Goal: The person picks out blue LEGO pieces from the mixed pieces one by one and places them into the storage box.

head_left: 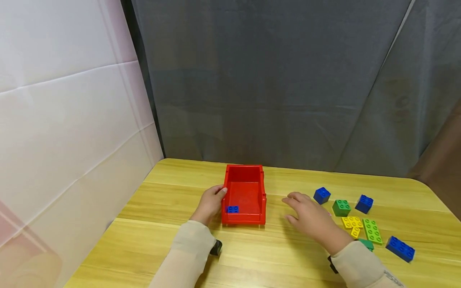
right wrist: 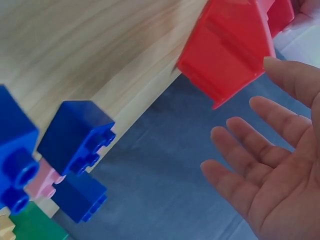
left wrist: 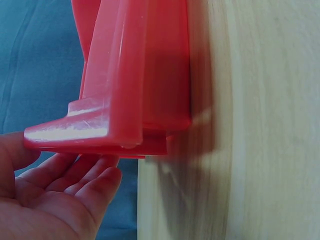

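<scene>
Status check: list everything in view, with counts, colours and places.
table: 1, light wood, foreground
bin: 1, red, on table
small brick: 1, blue, inside bin, near left corner
loose bricks: 3, blue, table's right side
green brick: 1, green, among those
yellow bricks: 1 or 2, yellow, by green brick
lime brick: 1, light green, beside yellow
half-hidden piece: 1, green, by lime brick
pink brick: 1 visible, pink, near loose bricks
backdrop: 1, grey, behind table
side sheet: 1, whitish, left
brown shape: 1, brown, right edge
wrist devices: 2, black, at wrists
sleeves: 2, beige, on arms
left hand: 1, bare, holding bin's left side
right hand: 1, bare, between bin and bricks
</scene>
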`<state>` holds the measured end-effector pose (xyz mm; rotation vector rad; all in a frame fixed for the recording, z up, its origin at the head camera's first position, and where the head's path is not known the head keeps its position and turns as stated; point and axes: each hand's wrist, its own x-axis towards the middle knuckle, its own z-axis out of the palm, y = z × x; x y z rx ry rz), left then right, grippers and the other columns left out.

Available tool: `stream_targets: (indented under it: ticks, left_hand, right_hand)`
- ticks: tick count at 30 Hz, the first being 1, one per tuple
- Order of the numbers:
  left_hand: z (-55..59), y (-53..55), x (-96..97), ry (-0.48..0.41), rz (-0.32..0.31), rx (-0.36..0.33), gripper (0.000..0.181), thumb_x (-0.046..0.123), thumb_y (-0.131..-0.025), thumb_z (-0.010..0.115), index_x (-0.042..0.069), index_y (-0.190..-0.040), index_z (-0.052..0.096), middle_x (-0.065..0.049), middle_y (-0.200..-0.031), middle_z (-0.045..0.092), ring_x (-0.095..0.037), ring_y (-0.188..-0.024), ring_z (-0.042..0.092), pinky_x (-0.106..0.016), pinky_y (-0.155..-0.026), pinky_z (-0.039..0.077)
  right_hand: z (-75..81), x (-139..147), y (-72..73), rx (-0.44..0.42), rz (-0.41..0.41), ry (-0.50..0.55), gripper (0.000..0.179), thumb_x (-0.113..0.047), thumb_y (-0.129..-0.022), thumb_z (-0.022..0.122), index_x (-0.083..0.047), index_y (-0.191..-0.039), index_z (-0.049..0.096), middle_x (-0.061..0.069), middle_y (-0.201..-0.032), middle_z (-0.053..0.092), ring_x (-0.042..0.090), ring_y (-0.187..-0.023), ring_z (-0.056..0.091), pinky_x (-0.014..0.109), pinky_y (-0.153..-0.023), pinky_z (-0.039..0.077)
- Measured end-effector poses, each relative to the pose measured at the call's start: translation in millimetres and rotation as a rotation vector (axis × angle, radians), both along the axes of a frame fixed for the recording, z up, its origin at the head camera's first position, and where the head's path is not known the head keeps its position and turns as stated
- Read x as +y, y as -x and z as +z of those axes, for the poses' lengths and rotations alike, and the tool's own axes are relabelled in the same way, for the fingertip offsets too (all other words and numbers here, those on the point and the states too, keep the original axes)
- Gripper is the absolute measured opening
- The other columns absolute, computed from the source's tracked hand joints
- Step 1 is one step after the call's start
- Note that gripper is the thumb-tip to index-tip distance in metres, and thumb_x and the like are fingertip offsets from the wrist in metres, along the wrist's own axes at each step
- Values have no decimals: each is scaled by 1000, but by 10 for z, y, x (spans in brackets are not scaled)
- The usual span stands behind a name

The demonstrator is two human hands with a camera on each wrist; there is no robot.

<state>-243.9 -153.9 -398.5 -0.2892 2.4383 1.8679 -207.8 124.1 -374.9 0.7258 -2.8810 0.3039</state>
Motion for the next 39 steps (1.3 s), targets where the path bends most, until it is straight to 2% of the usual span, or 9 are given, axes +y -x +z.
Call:
stream_targets:
  ticks: [15,22,32,39]
  left_hand:
    - [0,3,3,2,-7,-14,42,20,-103,44,-1,-139,48,-21,-138,51,-38,-123,50,-51,-104,41]
    - [3,7,0,-15,0,-26,43,21,-103,45,0,-141,47,-20,-138,51,-37,-125,49,-51,-105,40]
    - [7,6,-4,-19,-1,-43,43,21,-103,44,1,-142,45,-19,-140,49,-37,-125,49,-51,-105,41]
    - [11,6,-8,-25,-4,-46,44,22,-103,44,2,-142,46,-19,-141,49,-37,-126,48,-51,-104,41]
  right_hand:
    - [-50,209,-36,-33,-31,-10,42,-21,-84,76,-3,-120,65,16,-122,60,35,-111,58,49,-87,53]
    - [-79,278,-53,-66,-61,-31,42,-21,-82,77,-2,-119,65,19,-123,60,38,-113,57,50,-90,51]
    - [-139,360,-20,-169,-136,-60,47,-20,-82,77,1,-121,64,25,-127,56,44,-116,54,56,-92,48]
    - [-185,422,0,-171,-141,-97,44,-19,-81,78,1,-118,65,25,-123,58,43,-113,55,54,-90,50]
